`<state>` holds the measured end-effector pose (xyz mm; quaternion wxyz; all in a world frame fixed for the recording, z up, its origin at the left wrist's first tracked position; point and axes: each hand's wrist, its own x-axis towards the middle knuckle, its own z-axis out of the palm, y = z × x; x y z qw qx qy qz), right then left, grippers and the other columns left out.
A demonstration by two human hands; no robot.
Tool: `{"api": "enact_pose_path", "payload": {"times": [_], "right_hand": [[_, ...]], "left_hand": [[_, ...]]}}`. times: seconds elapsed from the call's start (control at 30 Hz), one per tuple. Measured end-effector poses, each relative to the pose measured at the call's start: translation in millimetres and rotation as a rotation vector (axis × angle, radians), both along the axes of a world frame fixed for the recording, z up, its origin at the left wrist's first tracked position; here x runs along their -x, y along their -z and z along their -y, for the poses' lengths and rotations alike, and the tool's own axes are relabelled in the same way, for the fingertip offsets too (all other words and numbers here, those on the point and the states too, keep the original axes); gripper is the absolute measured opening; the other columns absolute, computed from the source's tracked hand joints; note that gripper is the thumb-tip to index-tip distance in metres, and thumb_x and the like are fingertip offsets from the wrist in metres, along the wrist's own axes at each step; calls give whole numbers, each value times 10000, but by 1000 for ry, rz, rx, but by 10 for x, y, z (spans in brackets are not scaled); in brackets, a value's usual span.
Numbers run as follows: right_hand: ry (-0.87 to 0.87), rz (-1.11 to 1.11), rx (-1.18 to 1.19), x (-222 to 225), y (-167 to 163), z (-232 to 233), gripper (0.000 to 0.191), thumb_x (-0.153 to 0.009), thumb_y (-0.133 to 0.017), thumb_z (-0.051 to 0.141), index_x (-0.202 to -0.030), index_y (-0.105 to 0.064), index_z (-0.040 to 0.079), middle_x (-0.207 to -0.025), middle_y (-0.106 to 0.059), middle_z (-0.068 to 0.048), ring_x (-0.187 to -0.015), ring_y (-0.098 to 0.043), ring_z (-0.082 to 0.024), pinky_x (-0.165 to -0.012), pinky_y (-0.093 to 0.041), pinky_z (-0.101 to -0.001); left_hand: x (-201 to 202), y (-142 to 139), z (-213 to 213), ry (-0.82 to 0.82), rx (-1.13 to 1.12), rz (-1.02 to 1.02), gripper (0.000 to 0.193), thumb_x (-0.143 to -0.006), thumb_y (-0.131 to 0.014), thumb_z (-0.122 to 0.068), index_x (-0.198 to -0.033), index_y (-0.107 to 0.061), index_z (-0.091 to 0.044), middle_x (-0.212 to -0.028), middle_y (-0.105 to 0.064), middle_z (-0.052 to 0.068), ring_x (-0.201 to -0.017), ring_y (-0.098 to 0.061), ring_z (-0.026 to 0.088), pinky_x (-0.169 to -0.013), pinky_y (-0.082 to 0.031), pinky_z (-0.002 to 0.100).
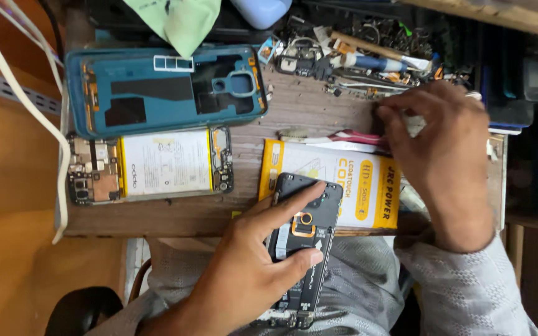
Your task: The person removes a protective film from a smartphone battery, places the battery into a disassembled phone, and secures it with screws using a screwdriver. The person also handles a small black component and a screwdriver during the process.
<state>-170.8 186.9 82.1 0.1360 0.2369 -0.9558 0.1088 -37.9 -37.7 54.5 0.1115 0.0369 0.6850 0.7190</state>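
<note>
My left hand [250, 274] grips a dark opened phone frame [300, 242] with an orange ring part, held over my lap at the front edge of the wooden board. Its top end rests over a yellow and white parts packet [359, 186]. My right hand [440, 146] reaches across the board's right side, fingers bent down among small parts near a red and white strip [350, 138]. What its fingertips pinch is hidden.
A teal phone back cover [157, 93] lies inside up at the back left. Below it sits an opened phone with a white battery [157, 165]. Loose parts and tools [356, 56] crowd the back. A green cloth [185, 22] hangs over the rear edge. White cables [26, 99] run at left.
</note>
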Motion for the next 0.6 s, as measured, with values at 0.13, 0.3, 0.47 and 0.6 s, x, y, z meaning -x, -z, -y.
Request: {"api": "enact_pose_path", "payload": {"times": [0.13, 0.3, 0.47, 0.6], "right_hand": [[-28, 12, 77, 35, 103, 32, 91, -977, -790, 90, -1065, -809, 77, -968, -737, -101, -867, -704, -247, -786, -552, -371], [-10, -1, 28, 44, 133, 63, 124, -946, -807, 78, -1070, -814, 82, -984, -744, -91, -839, -707, -246, -762, -553, -376], [-37, 77, 117, 29, 12, 27, 133, -913, -775, 39, -1042, -787, 67, -1019, -757, -97, -855, -730, -218, -772, -572, -336], [-1, 102, 108, 16, -82, 11, 82, -936, -773, 23, -1017, -770, 36, -992, -751, -111, -877, -734, -223, -771, -574, -333]], "left_hand": [[17, 2, 17, -12, -50, -109, 660, -820, -765, -28, -1447, -559, -51, -1380, -676, 176, -1284, -648, 233, -1089, -460, 337], [24, 19, 21, 8, -39, -3, 663, -814, -774, -41, -1447, -580, -68, -1390, -691, 148, -1301, -660, 214, -1098, -477, 330], [28, 34, 22, 2, -63, -8, 665, -811, -769, -37, -1449, -580, -67, -1382, -688, 154, -1283, -663, 220, -1080, -486, 330], [2, 34, 19, -4, -26, -1, 669, -817, -782, -59, -1456, -585, -93, -1341, -717, 149, -1233, -700, 212, -1067, -505, 319]]}}
